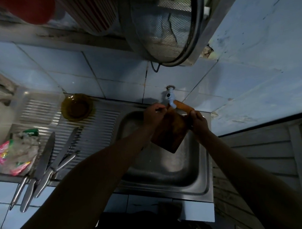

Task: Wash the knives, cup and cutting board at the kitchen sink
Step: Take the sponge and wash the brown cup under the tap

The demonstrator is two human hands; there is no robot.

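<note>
Centre right of frame, over the basin: wooden cutting board (169, 131) held tilted above the steel sink (201, 178), handle end up against the white plastic tap (170, 97).
Writing and brands: none legible; green packet (30, 132) and pink wrappers (1, 154) at left of frame carry print too small and dim to read.
Left hand (154, 115): fingers curled at the board's upper left edge, just below the tap; gripping the edge or pressing something small against it, cannot tell which.
Right hand (199, 121): closed round the board's right edge, near the base of the handle; thumb and fingers wrapped on the wood.
Water flow: cannot tell in this light.
Knives (46, 157): two long-bladed steel knives lying side by side on the ribbed draining surface (100, 121), lower left of frame, handles overhanging the front edge; further steel utensil handles just beside them, type unclear.
Amber glass bowl (76, 107): upright on the drainer, left of the basin, against the tiled wall.
Clear plastic tray (37, 106): far left, behind the wrappers.
Mesh strainer (167, 23): hanging overhead, top centre of frame, directly above the tap.
Red object (32, 8): upper left corner, blurred, identity unclear.
Cup: not identified with certainty.
</note>
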